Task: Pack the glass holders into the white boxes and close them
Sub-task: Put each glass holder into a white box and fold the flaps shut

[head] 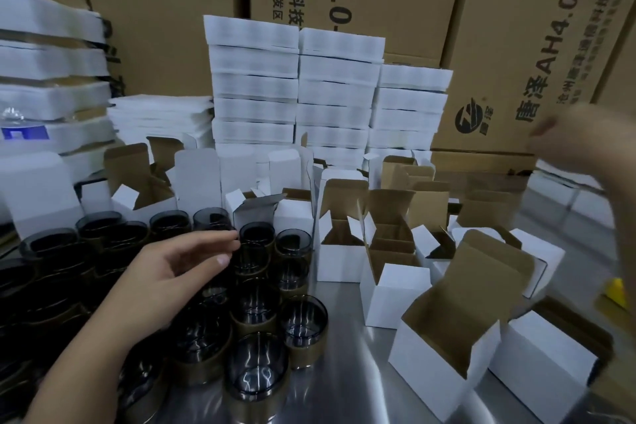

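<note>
Several dark smoked-glass holders [256, 367] with brown bands crowd the left half of the steel table [347, 372]. My left hand [179, 260] reaches over them, fingers straight, fingertips beside one upright holder [256, 241]; it holds nothing. Several small white boxes stand open with brown insides at the centre and right, the nearest one [444, 360] with its lid flap up. My right hand [568, 138] is raised at the right edge, blurred, away from the boxes; I see nothing in it.
Stacks of flat white box blanks [296, 89] rise behind the open boxes, with more stacks at the far left [51, 79]. Large brown cartons [516, 27] form the back wall. A yellow object [616, 289] sits at the right edge.
</note>
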The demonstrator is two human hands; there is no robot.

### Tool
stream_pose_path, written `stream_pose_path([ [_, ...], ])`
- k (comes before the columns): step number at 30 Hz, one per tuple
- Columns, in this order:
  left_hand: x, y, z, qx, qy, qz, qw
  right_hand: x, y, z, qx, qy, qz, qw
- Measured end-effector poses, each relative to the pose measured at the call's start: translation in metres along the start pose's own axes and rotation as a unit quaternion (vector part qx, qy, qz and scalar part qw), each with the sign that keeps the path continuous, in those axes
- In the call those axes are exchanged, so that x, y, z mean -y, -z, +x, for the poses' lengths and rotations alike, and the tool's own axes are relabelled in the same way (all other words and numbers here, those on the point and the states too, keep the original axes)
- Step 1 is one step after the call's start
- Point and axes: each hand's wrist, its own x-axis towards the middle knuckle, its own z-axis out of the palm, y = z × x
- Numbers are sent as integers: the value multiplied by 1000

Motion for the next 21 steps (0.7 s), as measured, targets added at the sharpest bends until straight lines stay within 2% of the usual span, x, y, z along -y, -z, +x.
stream_pose_path([
  [2,-1,0,0,-5,7,7,1000,37,12,-34,-21,85,58,995],
  [3,-1,1,0,-6,10,9,1000,54,14,-54,-4,116,90,989],
  [5,-1,1,0,-4,13,13,1000,84,8,-91,82,162,131,975],
  [8,-1,1,0,-1,16,15,1000,108,-25,-124,218,220,56,949],
  [10,0,1,0,1,19,8,1000,112,-51,-131,258,216,12,942],
  [13,1,1,-1,4,20,3,1000,110,-84,-135,229,175,-2,958],
  [17,1,1,0,15,13,9,1000,111,-106,-135,105,161,37,981],
  [21,-3,1,-2,8,-20,-7,1000,113,-100,-137,0,172,104,980],
])
